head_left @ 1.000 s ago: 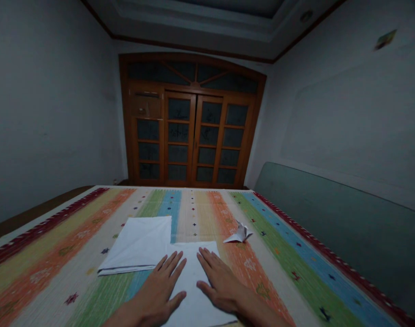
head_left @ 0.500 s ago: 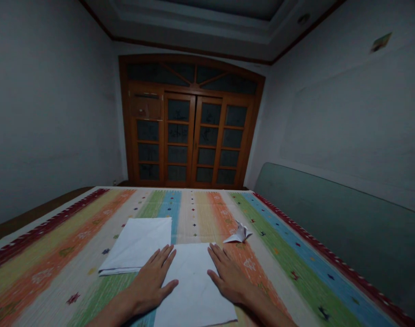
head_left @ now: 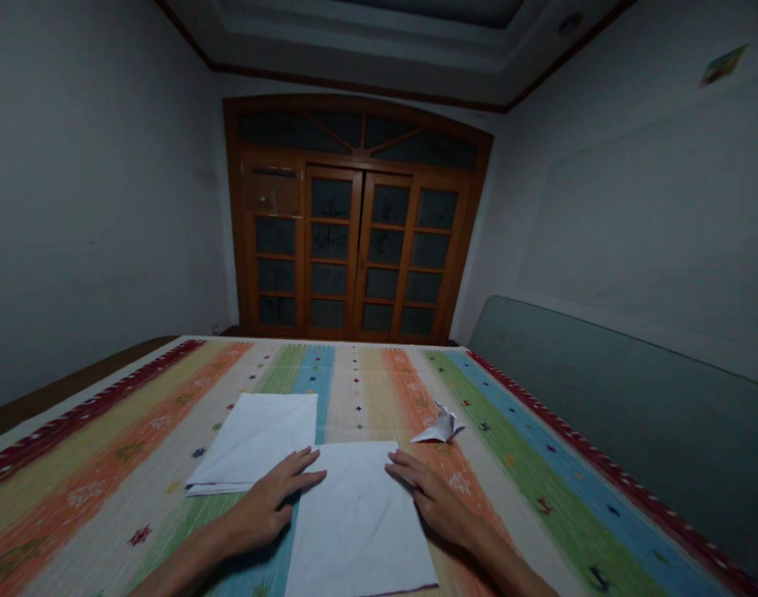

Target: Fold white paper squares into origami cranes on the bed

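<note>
A folded white cloth point(head_left: 360, 522) lies flat in front of me, with a thin dark line along its near edge. My left hand point(head_left: 273, 497) is at its left side, fingers stretched out and the tips on the far left corner. On the opposite side, my right hand point(head_left: 432, 497) has its fingers extended, the tips at the far right corner. Neither hand grips anything. Another folded white cloth point(head_left: 260, 435) lies to the left and a little farther away, partly behind my left hand. Beyond my right hand sits a small folded white-and-grey paper figure point(head_left: 442, 425).
A striped, patterned tablecloth point(head_left: 528, 497) covers the table. Along the right side runs a pale green panel point(head_left: 603, 365). Wooden doors with glass panes point(head_left: 360, 249) stand past the table's far end, between white walls.
Both hands have shifted outward from the top of the near cloth to its side edges, the thumbs drawing off it. The view has moved slightly; the cloths and paper figure stay put.
</note>
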Motion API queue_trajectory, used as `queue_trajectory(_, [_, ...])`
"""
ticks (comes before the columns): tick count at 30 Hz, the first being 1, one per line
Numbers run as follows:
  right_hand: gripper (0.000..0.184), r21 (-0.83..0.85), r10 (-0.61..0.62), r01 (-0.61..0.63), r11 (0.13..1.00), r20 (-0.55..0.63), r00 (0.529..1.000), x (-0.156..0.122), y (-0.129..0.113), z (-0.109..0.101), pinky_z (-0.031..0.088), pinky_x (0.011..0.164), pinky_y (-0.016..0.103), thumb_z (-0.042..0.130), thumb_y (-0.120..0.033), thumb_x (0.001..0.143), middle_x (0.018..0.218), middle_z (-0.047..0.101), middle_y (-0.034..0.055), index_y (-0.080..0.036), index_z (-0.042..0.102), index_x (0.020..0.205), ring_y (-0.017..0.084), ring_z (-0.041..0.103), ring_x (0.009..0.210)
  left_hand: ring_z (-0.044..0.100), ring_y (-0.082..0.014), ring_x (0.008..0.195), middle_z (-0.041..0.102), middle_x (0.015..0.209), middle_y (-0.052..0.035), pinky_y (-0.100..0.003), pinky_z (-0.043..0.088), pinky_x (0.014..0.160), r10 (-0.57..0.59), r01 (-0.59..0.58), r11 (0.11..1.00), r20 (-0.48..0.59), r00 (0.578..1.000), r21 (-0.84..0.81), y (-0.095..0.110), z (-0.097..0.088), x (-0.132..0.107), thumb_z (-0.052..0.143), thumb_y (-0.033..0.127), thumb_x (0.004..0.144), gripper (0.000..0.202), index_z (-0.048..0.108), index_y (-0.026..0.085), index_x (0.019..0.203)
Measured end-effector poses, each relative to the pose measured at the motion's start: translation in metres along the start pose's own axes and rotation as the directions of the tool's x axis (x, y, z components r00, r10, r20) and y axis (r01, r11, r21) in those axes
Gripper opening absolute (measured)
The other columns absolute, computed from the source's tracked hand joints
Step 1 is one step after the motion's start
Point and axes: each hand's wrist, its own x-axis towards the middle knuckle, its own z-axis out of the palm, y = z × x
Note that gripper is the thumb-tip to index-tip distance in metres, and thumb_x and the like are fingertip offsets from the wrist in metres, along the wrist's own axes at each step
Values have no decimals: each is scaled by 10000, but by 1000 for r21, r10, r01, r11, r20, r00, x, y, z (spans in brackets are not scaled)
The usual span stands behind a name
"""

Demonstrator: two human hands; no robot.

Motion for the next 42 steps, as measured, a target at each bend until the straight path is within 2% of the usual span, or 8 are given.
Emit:
queue_trajectory(4, [573, 85, -62, 64, 994, -26, 998, -3, 8, -6, 352, 1181, 553, 423, -44, 825, 1494, 561, 101, -252, 682, 1293, 250, 485, 1412, 268, -355, 1516, 338, 1650, -25, -635, 224, 1210, -10, 10, 999, 9, 1000, -34, 4, -2, 1, 541, 109, 875, 620, 545, 345, 1449])
queue_trajectory(8, [571, 106, -81, 85, 991, -40, 996, -3, 6, -8, 374, 1166, 540, 451, -34, 791, 1456, 595, 102, -253, 704, 1254, 254, 508, 1389, 296, -350, 1506, 394, 1624, -14, -619, 242, 1210, -9, 8, 998, -26, 1000, -56, 5, -2, 1, 563, 149, 911, 510, 619, 364, 1369])
queue_trajectory(17, [307, 84, -28, 31, 996, -44, 999, -2, -25, -15, 463, 1094, 501, 560, -182, 875, 1396, 617, 144, -236, 791, 1071, 289, 563, 1319, 432, -322, 1439, 565, 1500, -49, -587, 387, 1146, 31, -35, 999, -100, 994, -36, 15, -6, 4, 552, 159, 925, 367, 746, 340, 1177])
queue_trajectory(23, [274, 94, -80, 85, 992, -49, 996, 0, -20, -9, 463, 1079, 490, 631, -124, 771, 1330, 657, 124, -249, 834, 907, 295, 586, 1273, 510, -299, 1376, 672, 1373, -41, -535, 434, 1124, 48, -58, 997, -183, 982, -49, 20, -8, 2, 563, 142, 881, 336, 808, 326, 1017])
queue_trajectory(26, [251, 72, -56, 60, 996, -60, 997, 1, -22, -11, 467, 1061, 466, 618, -123, 774, 1270, 694, 116, -237, 826, 855, 289, 602, 1231, 555, -292, 1320, 710, 1306, -52, -504, 466, 1096, 56, -69, 996, -222, 973, -50, 21, -8, 3, 563, 156, 877, 299, 810, 301, 965])
queue_trajectory(31, [193, 96, -11, 16, 995, -46, 999, 4, -34, -18, 498, 968, 384, 645, -250, 855, 1127, 736, 94, -189, 768, 719, 269, 640, 1095, 618, -288, 1210, 747, 1191, -73, -438, 521, 1030, 71, -81, 996, -259, 963, -28, 26, -10, 6, 617, 281, 923, 208, 801, 271, 827])
queue_trajectory(35, [282, 104, 35, -27, 994, -79, 996, 6, -37, -17, 487, 977, 400, 634, -308, 883, 1108, 726, 101, -170, 721, 652, 275, 640, 1067, 578, -305, 1248, 714, 1255, -81, -446, 510, 1047, 64, -58, 998, -274, 960, 30, 31, -11, 6, 624, 342, 942, 266, 780, 254, 746])
queue_trajectory(42, [136, 56, 133, -124, 991, -198, 971, 7, -35, -7, 514, 946, 389, 645, -250, 802, 1142, 639, 133, -185, 639, 682, 279, 609, 1081, 498, -343, 1319, 652, 1338, -92, -504, 490, 1065, 39, -5, 994, -310, 950, 109, 24, -4, 7, 602, 281, 907, 259, 690, 227, 669])
